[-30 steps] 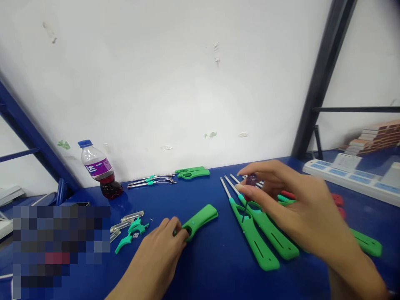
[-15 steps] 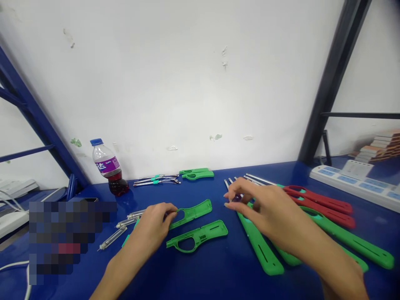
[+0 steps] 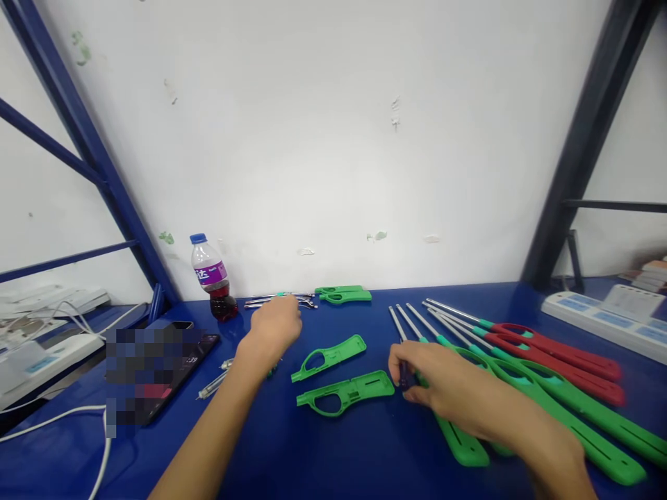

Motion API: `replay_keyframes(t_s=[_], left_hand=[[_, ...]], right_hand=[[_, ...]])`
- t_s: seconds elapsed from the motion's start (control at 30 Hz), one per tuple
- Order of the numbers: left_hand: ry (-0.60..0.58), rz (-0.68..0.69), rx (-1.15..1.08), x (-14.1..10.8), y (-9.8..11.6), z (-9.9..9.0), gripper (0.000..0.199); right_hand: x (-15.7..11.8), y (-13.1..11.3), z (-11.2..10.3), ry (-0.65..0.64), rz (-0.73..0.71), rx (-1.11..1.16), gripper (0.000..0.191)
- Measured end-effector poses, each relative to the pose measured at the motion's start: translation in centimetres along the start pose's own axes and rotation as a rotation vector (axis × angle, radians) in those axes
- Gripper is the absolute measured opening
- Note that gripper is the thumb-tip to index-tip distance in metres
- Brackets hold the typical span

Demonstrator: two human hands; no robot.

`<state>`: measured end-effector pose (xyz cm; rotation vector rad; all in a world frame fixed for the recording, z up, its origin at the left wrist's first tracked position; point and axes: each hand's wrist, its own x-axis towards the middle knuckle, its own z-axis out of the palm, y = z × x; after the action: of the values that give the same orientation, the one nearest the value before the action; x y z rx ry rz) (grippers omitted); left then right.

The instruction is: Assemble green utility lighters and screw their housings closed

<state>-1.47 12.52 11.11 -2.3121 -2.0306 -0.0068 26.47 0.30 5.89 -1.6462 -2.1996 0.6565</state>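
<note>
My left hand (image 3: 274, 325) reaches over the far left of the table, just before thin metal lighter tubes (image 3: 307, 303); its fingertips are hidden behind its back. My right hand (image 3: 442, 378) is closed in a pinch on a small dark purple piece (image 3: 405, 376), above the green long-necked lighters. Between the hands lie two green lighter handle halves with their hollow sides up: a farther one (image 3: 338, 354) and a nearer one (image 3: 365, 389). Clear lighter gas tanks (image 3: 211, 387) lie partly behind my left forearm.
Finished-looking green lighters (image 3: 599, 444) and red lighters (image 3: 567, 347) fan out at the right. More green handle halves (image 3: 344, 294) lie by the wall. A drink bottle (image 3: 211, 278), a phone (image 3: 180, 375) and white cables (image 3: 107, 444) are left; a power strip (image 3: 599, 319) is far right.
My left hand has left the farther green handle half and moved forward toward the metal tubes. My right hand has lowered toward the table, still pinching the small piece. The view has shifted left.
</note>
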Motion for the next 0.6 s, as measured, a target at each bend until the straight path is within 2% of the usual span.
replay_keyframes(t_s=[0.17,0.33,0.43,0.6], left_hand=[[0.043,-0.051,0.018,4.2,-0.9,-1.0,0.039],[0.070,-0.038,0.070,6.0,-2.6,1.5,0.039],[0.051,-0.002,0.114,6.9,-4.0,3.1,0.038],[0.054,0.110,0.147,7.9,-5.4,4.1,0.036]], right_hand=[[0.2,0.3,0.6,-0.039,0.058,-0.008,0.021],[-0.1,-0.6,0.6,-0.022,0.104,0.004,0.011],[-0.2,-1.0,0.3,-0.002,0.115,0.010,0.012],[-0.2,-1.7,-0.3,0.017,0.107,0.004,0.017]])
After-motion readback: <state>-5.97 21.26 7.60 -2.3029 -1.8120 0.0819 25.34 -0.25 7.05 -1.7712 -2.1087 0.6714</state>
